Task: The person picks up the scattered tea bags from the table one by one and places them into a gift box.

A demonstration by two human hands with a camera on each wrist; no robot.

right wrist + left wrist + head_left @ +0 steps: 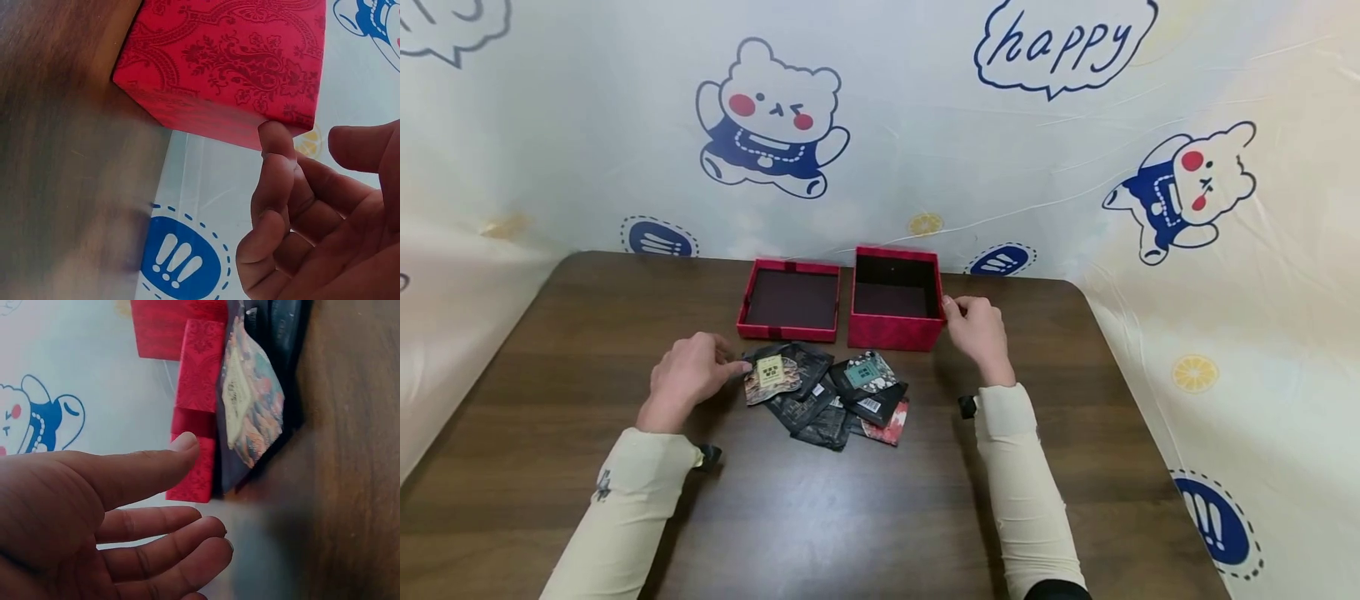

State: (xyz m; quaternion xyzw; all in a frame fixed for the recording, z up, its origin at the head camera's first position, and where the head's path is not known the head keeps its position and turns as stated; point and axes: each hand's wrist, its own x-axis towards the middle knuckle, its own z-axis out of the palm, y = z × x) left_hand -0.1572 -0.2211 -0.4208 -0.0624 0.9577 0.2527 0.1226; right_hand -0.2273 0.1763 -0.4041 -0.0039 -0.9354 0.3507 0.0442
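Note:
A red patterned box stands upright at the back of the table, its dark inside facing up. Beside it on the left lies its shallow red lid, inner side up. Several small dark sachets are piled in front of them; the leftmost sachet has a pale yellow label. My left hand is by that sachet, with thumb and fingers apart in the left wrist view and nothing between them. At the box's right side is my right hand, its fingers loosely bent; one fingertip meets the box edge in the right wrist view.
Brown wooden table beneath everything. A pale cloth printed with bears and lettering hangs behind and at the sides. Another sachet with a red and white face pokes out at the pile's right edge.

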